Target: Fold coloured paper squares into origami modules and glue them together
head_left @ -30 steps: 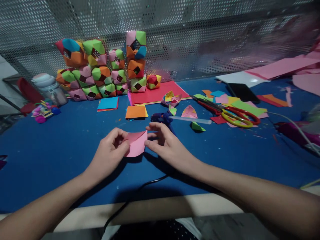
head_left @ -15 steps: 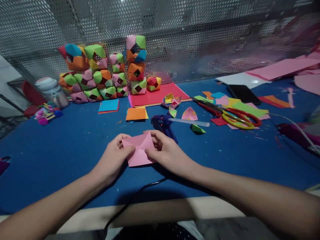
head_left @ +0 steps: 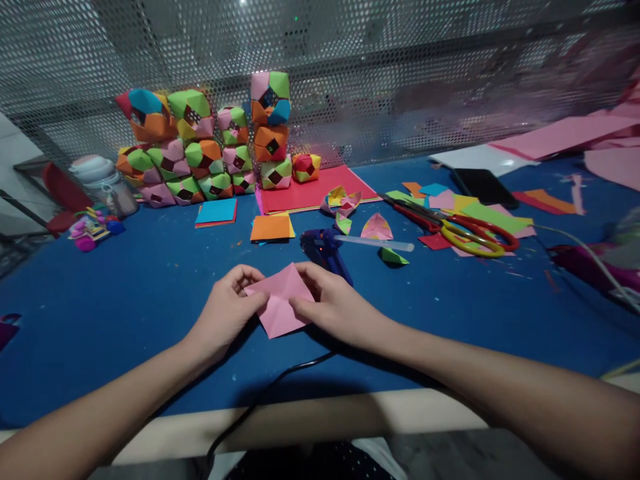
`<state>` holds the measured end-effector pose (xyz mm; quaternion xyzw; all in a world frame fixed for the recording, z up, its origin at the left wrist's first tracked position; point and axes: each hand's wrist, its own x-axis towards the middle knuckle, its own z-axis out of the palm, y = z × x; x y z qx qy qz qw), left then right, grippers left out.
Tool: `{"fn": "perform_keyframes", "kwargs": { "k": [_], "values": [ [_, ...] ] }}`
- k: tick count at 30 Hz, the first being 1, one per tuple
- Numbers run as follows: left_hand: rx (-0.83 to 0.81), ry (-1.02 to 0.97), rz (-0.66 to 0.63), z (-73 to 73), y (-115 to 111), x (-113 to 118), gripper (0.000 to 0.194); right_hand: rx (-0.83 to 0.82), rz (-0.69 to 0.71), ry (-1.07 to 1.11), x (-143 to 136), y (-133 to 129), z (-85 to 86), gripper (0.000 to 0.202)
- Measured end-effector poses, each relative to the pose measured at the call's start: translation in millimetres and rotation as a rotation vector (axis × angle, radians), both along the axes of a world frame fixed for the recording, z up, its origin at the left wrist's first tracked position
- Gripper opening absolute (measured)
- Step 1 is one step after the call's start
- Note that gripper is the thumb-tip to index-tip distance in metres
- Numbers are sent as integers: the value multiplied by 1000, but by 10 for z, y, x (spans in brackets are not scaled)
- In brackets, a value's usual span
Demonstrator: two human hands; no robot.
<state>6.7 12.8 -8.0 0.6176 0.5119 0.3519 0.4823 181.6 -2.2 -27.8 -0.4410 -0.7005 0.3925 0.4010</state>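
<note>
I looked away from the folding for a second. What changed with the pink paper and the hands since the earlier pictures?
The pink paper was opened out from a narrow folded flap into a wider creased piece, now lying flatter on the blue table. The left hand and right hand kept hold of its two sides and closed in around it. The glue gun, scissors and stacked paper cubes stayed put.
</note>
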Motion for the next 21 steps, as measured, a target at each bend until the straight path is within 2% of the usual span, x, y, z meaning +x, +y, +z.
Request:
{"fn": "perform_keyframes", "kwargs": {
  "k": [4, 9, 12, 21],
  "values": [
    [300, 327, -121, -10, 76, -74, 15, 127, 20, -207, 54, 41, -64, 31],
    [486, 572, -283, -118, 172, -137, 11, 243, 37, -352, 38, 73, -165, 36],
    [554, 613, -331, -144, 201, -147, 11, 262, 33, -379, 24, 82, -186, 38],
    [537, 589, -495, -77, 186, -161, 19, 340, 114, -467, 39, 69, -156, 45]
  ]
}}
